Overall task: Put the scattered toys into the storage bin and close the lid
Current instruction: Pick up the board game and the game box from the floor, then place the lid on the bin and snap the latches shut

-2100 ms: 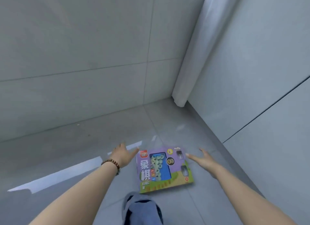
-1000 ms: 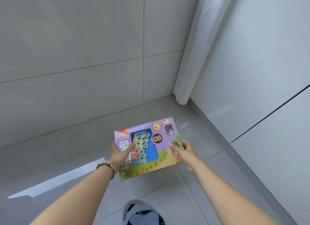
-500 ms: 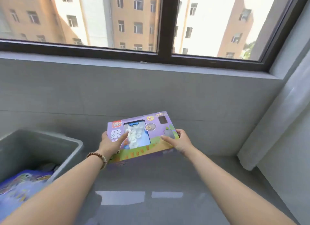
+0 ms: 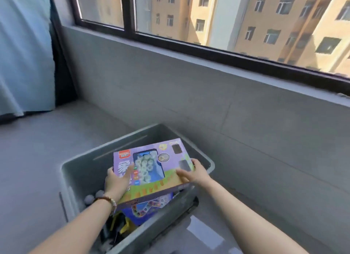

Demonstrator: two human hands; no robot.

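Note:
A purple and green game box (image 4: 151,168) with a clear window over pale round pieces hangs flat over the open grey storage bin (image 4: 79,170). My left hand (image 4: 116,180) grips its left edge, thumb on top. My right hand (image 4: 195,173) grips its right edge, fingers across the lid face. Inside the bin lie another colourful box (image 4: 149,206), some grey balls (image 4: 94,197) and dark and yellow toys (image 4: 117,225). No bin lid is in view.
The bin stands on the grey tiled floor (image 4: 34,159) close to a low grey wall (image 4: 246,125) under a black-framed window (image 4: 208,51). A pale blue curtain (image 4: 22,51) hangs at the far left.
I lifted the game box off the floor with both hands and turned left. The box now sits over the open bin, which was off to the left half a second ago.

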